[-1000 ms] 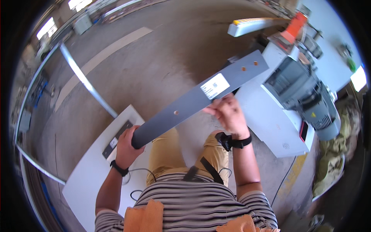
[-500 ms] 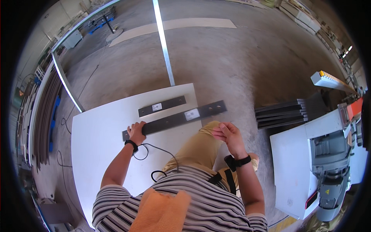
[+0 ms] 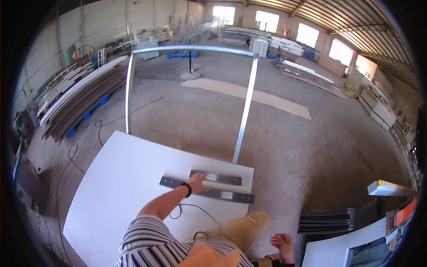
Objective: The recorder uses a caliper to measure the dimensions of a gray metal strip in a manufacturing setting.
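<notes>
On a white panel (image 3: 133, 178) lie two dark flat metal bars with holes and a white label each. The longer bar (image 3: 211, 192) is nearer me, its right end at the panel's right edge. The shorter bar (image 3: 229, 179) lies just beyond it. My left hand (image 3: 197, 181) reaches across the longer bar, fingers stretched onto the left part of the shorter one; it is open, and whether it presses on the bar I cannot tell. My right hand (image 3: 282, 244) hangs at the lower right beside my knee, open with fingers loosely bent and nothing seen in it.
A shiny metal frame (image 3: 246, 107) rises beyond the panel. To the right lie several stacked dark bars (image 3: 324, 222) beside a white machine (image 3: 327, 253). A black cable (image 3: 195, 205) runs over the panel. Long boards (image 3: 89, 104) are piled on the left.
My left hand has left the longer bar's left end and moved to the shorter bar. The longer bar now lies flatter on the panel. My right hand has dropped lower; the view has tilted up.
</notes>
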Available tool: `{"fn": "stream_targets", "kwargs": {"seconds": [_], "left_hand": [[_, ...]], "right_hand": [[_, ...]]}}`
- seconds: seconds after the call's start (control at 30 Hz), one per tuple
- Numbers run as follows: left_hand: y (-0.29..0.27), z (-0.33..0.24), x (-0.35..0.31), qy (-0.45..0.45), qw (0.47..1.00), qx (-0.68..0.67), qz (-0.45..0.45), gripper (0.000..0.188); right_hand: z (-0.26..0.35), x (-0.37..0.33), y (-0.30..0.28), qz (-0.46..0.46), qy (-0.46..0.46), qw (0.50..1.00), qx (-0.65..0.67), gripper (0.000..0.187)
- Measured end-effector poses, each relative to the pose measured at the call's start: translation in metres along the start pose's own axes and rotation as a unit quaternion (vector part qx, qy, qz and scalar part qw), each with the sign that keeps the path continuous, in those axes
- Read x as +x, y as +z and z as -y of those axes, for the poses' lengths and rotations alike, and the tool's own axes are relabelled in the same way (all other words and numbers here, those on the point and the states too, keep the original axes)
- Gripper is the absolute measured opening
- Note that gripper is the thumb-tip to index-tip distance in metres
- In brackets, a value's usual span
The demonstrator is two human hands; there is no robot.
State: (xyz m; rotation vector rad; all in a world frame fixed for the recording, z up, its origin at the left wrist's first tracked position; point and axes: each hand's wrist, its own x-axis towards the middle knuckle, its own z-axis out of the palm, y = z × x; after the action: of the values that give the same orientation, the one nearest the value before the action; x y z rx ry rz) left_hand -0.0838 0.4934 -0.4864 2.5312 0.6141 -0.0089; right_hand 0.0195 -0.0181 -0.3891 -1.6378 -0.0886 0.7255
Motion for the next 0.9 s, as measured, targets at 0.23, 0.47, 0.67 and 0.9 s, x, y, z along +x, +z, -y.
{"fn": "stream_targets", "kwargs": {"seconds": [0.23,0.47,0.67,0.9], "left_hand": [[-0.188,-0.258,-0.093,0.352,0.775,-0.511,0.121,0.052],[-0.262,-0.359,-0.207,0.651,0.439,-0.489,0.38,0.051],[-0.248,-0.359,-0.272,0.613,0.31,-0.663,0.296,0.03],[-0.208,-0.449,-0.329,0.362,0.26,-0.883,0.147,0.026]], "right_hand": [[0.123,-0.051,0.006,-0.035,-0.27,0.962,-0.025,0.022],[0.239,-0.171,0.09,0.284,-0.555,0.72,0.306,0.041],[0.267,-0.26,0.163,0.164,-0.57,0.614,0.521,0.043],[0.311,-0.295,0.205,-0.009,-0.52,0.565,0.64,0.044]]}}
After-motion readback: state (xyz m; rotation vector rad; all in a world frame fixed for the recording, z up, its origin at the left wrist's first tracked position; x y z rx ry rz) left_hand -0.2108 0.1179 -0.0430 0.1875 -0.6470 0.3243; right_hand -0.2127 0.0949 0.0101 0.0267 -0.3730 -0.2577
